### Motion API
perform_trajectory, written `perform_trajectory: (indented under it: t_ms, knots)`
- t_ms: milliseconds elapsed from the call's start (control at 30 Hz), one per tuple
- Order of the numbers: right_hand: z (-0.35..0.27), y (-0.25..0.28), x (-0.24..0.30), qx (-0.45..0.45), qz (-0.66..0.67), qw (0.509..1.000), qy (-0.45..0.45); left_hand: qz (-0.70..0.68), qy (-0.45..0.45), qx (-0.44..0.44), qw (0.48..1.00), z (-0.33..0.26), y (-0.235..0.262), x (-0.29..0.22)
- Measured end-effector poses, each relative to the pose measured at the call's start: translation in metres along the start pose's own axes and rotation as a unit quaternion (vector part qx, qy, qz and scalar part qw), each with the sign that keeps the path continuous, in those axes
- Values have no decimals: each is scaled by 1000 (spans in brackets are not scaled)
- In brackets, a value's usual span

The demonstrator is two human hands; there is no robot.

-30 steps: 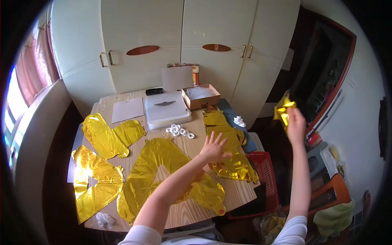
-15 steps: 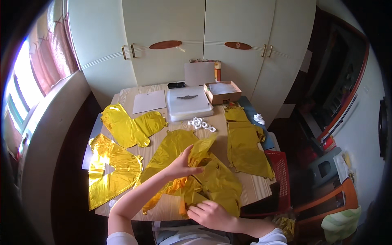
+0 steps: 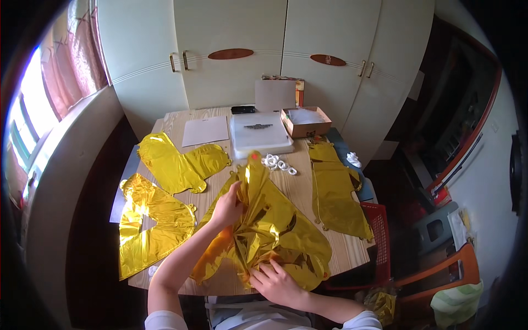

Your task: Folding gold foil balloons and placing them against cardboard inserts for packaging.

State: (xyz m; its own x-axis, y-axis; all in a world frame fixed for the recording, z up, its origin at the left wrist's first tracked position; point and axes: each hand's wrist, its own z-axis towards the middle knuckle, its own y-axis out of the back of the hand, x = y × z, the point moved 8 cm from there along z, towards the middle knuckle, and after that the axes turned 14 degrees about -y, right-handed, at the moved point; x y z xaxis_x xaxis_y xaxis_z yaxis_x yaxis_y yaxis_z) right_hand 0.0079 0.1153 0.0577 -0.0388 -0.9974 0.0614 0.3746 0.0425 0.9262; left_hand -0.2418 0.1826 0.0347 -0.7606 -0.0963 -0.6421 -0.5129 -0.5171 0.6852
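Observation:
A crumpled, flat gold foil balloon (image 3: 286,220) is spread between my hands at the near middle of the table. My left hand (image 3: 227,209) grips its upper left edge, thumb up. Lower down, my right hand (image 3: 276,281) has its fingers curled onto the near part of the foil. Another gold foil piece (image 3: 212,213) lies mostly hidden beneath. Flat gold foil balloons rest around: a branching one (image 3: 179,165) at the far left, a wedge-shaped one (image 3: 159,236) with a hole at the near left, and a long one (image 3: 336,192) at the right.
Several white rings (image 3: 281,164) lie behind the held foil. Beyond them are a white flat case (image 3: 261,140), a cardboard box (image 3: 311,130), a white sheet (image 3: 204,132) and a black object (image 3: 243,110). A red basket (image 3: 378,225) and wooden chair (image 3: 440,269) stand at the right.
The held balloon has been unfolded and spread out, its tip now reaching toward the white rings. My left hand has moved left and slightly away from me; my right hand stays near the front edge.

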Motion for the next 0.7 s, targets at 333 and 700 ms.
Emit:
perform_trajectory:
  t_ms: [333, 700]
  knots:
    - [-2, -14, -4, 16, 18, 999, -20, 98, -15, 0, 995, 19, -5, 46]
    - [-5, -6, -134, 26, 45, 977, -208, 228, -97, 117, 962, -9, -13, 27]
